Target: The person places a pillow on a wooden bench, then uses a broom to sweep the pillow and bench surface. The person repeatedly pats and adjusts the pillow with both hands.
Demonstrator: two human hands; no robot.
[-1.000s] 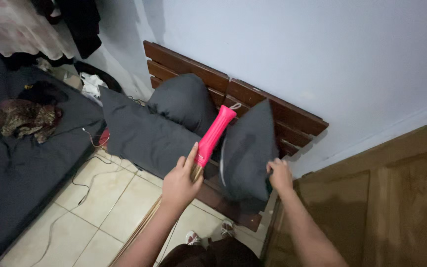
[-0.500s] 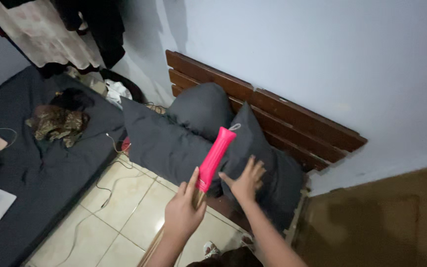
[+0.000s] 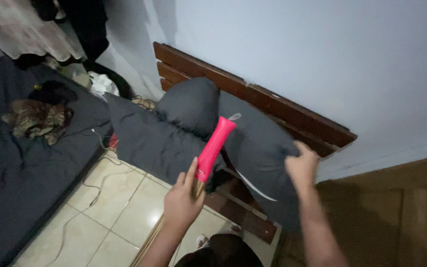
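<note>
The left hand [image 3: 181,200] closes around a pink-handled broom [image 3: 213,146], while the right hand [image 3: 302,168] grips 1 dark pillow [image 3: 260,148] (leaning on the wooden slats [image 3: 282,106]).

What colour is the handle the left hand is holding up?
Bright pink handle, gripped at its lower end by the left hand; the head view shows it.

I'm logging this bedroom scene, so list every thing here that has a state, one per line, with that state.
left hand: closed around the pink handle, which is held tilted up.
right hand: gripping the edge of the dark pillow.
dark pillow: lifted, leaning on the wooden slat frame.
round pillow: propped against the frame.
long pillow: lying flat.
mattress: on the floor, clothes piled on it.
</note>
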